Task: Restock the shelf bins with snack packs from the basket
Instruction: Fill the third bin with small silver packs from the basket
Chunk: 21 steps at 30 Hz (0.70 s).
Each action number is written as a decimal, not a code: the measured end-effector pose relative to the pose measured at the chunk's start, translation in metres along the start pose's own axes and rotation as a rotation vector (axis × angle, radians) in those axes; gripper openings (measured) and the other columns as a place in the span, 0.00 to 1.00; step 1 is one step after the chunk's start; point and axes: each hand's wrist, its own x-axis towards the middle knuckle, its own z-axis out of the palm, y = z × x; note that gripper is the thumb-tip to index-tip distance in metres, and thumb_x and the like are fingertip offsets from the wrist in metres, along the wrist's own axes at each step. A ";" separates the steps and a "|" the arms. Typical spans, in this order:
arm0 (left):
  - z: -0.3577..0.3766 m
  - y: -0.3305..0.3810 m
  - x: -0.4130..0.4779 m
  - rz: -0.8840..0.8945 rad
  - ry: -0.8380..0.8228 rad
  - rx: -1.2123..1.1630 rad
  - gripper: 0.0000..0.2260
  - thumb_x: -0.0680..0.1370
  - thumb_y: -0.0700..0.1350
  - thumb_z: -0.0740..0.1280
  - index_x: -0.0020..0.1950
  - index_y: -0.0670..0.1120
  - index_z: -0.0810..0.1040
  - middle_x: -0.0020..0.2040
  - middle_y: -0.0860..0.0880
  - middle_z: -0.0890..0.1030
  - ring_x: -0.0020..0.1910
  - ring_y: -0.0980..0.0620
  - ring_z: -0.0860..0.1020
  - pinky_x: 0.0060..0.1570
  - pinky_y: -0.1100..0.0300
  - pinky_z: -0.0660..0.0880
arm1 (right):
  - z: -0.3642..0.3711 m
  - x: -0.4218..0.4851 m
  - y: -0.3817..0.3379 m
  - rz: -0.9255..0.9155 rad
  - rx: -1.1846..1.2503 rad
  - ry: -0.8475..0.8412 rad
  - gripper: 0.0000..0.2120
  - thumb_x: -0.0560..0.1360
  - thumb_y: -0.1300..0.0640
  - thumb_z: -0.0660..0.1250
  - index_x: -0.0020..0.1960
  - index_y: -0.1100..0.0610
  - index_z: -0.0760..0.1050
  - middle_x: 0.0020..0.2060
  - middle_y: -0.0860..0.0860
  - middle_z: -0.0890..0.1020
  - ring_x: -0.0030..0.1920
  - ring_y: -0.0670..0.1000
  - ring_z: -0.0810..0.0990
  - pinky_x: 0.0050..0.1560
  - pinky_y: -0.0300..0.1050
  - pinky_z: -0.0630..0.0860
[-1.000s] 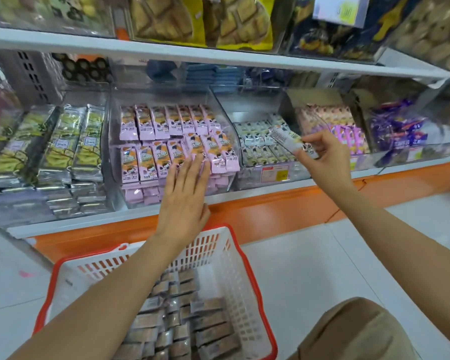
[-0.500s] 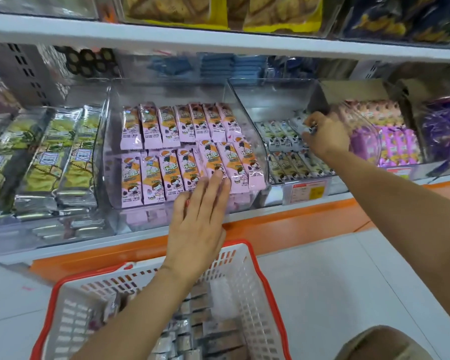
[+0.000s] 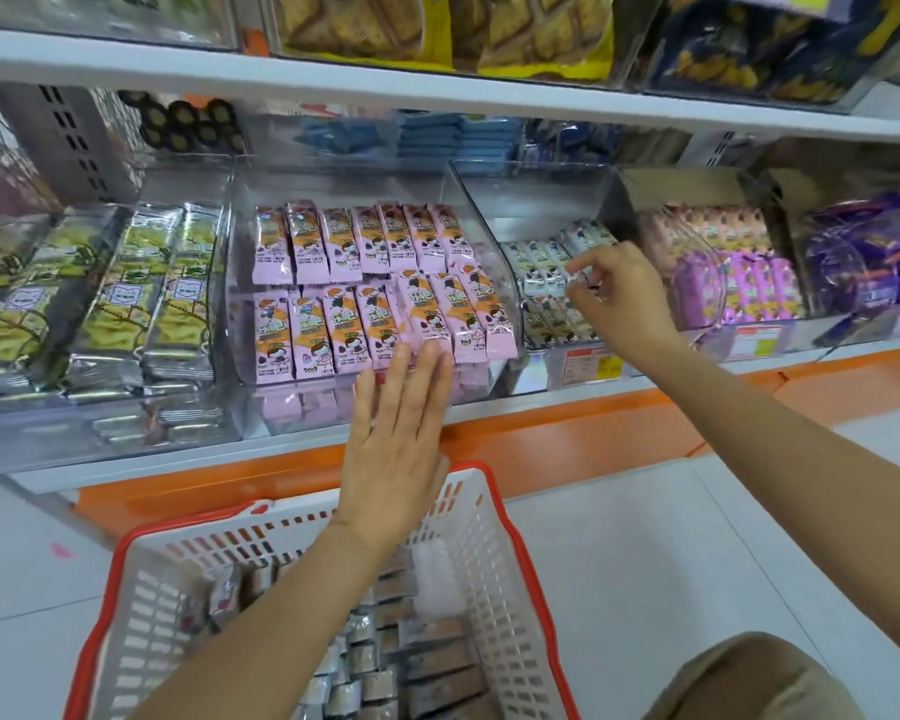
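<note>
The left hand [image 3: 396,428] lies flat against the front wall of the pink-pack bin [image 3: 481,226], fingers straight and released, probably to steady it. Immediately right of that bin, the right hand [image 3: 619,298] hovers over the grey packs [image 3: 541,257] in the neighbouring bin. Its fingers are loosely curled, and whether they pinch a pack cannot be determined. Below the pink-pack bin, the basket [image 3: 489,574] holds the remaining snack packs [image 3: 437,662]: small, flat, silvery-brown wrappers stacked in rows.
</note>
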 end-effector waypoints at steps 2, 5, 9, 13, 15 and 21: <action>0.003 0.003 -0.017 0.039 0.002 -0.009 0.40 0.72 0.44 0.66 0.80 0.41 0.53 0.81 0.44 0.41 0.80 0.42 0.43 0.77 0.43 0.41 | -0.008 -0.028 -0.024 -0.064 0.108 -0.027 0.06 0.74 0.62 0.69 0.50 0.57 0.80 0.38 0.49 0.73 0.34 0.46 0.70 0.38 0.43 0.70; 0.006 0.000 -0.044 0.125 -0.047 0.001 0.40 0.71 0.48 0.68 0.79 0.42 0.55 0.81 0.44 0.46 0.80 0.43 0.47 0.77 0.43 0.43 | -0.009 -0.078 -0.059 -0.147 0.260 -0.115 0.05 0.74 0.63 0.68 0.48 0.56 0.79 0.36 0.47 0.73 0.32 0.44 0.70 0.35 0.36 0.68; 0.014 -0.018 -0.076 0.198 -0.233 -0.005 0.40 0.64 0.48 0.78 0.73 0.40 0.68 0.72 0.41 0.68 0.72 0.41 0.63 0.76 0.43 0.45 | 0.028 -0.143 -0.088 -0.187 0.352 -0.323 0.05 0.73 0.61 0.68 0.48 0.56 0.79 0.36 0.43 0.73 0.33 0.42 0.71 0.36 0.33 0.67; 0.036 -0.044 -0.106 0.135 -0.458 0.008 0.43 0.61 0.49 0.80 0.73 0.37 0.71 0.70 0.38 0.73 0.70 0.39 0.68 0.76 0.44 0.46 | 0.089 -0.196 -0.089 -0.141 0.290 -0.602 0.06 0.74 0.60 0.68 0.51 0.54 0.79 0.39 0.41 0.73 0.35 0.39 0.70 0.39 0.31 0.66; 0.049 -0.056 -0.120 0.047 -0.506 -0.011 0.45 0.63 0.50 0.79 0.75 0.37 0.67 0.71 0.37 0.72 0.71 0.38 0.68 0.76 0.42 0.50 | 0.121 -0.219 -0.082 -0.114 0.190 -0.755 0.09 0.76 0.59 0.67 0.56 0.55 0.78 0.45 0.45 0.75 0.39 0.41 0.71 0.39 0.33 0.65; 0.073 -0.070 -0.153 -0.027 -0.628 -0.056 0.33 0.76 0.51 0.58 0.78 0.38 0.57 0.78 0.40 0.61 0.77 0.41 0.60 0.74 0.40 0.51 | 0.201 -0.274 -0.062 0.002 -0.149 -1.134 0.19 0.79 0.57 0.63 0.69 0.57 0.68 0.66 0.56 0.72 0.65 0.56 0.71 0.59 0.48 0.70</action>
